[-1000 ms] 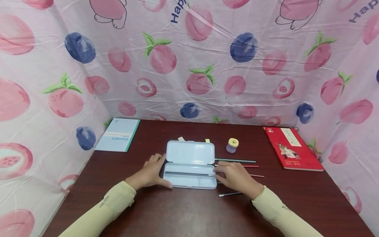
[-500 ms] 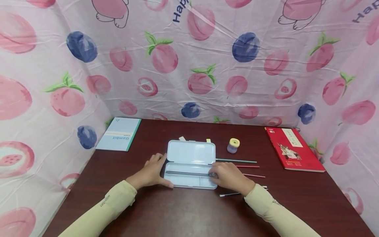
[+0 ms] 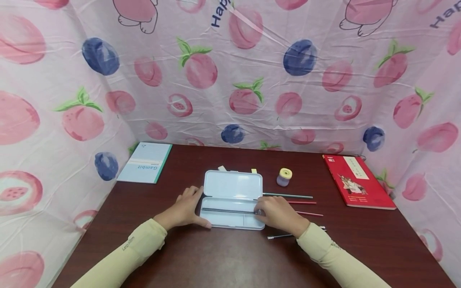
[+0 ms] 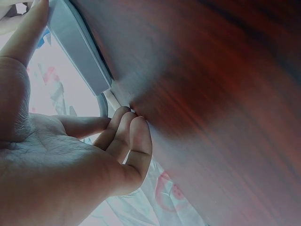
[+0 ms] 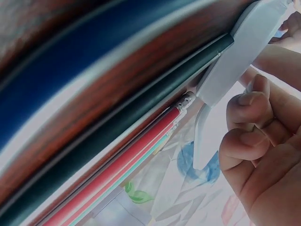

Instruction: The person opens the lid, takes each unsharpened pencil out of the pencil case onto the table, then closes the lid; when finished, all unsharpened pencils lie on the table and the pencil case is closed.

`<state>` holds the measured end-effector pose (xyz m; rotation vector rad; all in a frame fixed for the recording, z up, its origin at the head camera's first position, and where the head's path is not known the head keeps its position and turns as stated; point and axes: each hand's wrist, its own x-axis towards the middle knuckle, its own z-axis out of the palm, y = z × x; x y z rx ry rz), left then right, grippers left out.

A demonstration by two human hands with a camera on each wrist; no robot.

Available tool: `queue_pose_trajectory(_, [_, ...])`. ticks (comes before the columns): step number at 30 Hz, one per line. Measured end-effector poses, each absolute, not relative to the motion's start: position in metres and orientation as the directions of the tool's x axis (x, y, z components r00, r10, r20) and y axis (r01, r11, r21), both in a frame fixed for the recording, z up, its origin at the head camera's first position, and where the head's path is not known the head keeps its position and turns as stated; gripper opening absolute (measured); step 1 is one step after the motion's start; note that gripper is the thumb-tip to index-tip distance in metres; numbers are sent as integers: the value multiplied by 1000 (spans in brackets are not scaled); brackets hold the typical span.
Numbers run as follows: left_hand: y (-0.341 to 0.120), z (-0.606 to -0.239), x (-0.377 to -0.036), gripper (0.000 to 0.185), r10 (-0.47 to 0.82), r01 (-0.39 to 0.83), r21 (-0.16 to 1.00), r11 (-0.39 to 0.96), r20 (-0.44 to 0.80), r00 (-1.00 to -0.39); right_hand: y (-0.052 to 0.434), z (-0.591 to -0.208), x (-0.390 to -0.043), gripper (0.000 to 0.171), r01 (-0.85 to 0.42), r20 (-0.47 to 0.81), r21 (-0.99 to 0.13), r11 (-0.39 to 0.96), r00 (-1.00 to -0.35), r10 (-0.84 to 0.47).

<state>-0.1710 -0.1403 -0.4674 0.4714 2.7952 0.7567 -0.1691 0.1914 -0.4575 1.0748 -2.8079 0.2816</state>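
Note:
An open pale blue pencil case (image 3: 232,185) lies at the table's centre. A dark pencil (image 3: 227,210) lies lengthwise in its lower tray. My right hand (image 3: 275,214) is at the case's right end, fingers curled and pinching that pencil's end. In the right wrist view the curled fingers (image 5: 249,122) sit beside the case's edge (image 5: 249,37). My left hand (image 3: 187,210) rests against the case's left end, thumb along its front corner. The left wrist view shows its loose fingers (image 4: 127,125) touching the case (image 4: 77,44).
Loose pencils lie right of the case: a green one (image 3: 288,195), two red ones (image 3: 306,203), and a silver-tipped one (image 3: 279,236) nearer me. A small purple pot with a yellow lid (image 3: 284,177) stands behind them. A notebook (image 3: 145,163) lies far left, a red book (image 3: 356,181) far right.
My right hand has slid a little left to the case's right end with the dark pencil, which now lies in the tray. The left hand has stayed put.

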Motion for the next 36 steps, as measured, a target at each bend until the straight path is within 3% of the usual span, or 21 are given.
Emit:
queue_pose_trajectory(23, [-141,-469,-170,139,347,237,528,816,-118,-930,196,-462,-165,10,-697,269,-119,707,-708,-653])
queue_pose_trajectory(36, [-140,-471,-171,140,344,235,532,813,-115,-932,195,-452,-177,15,-602,65,-276,749,-789,-611])
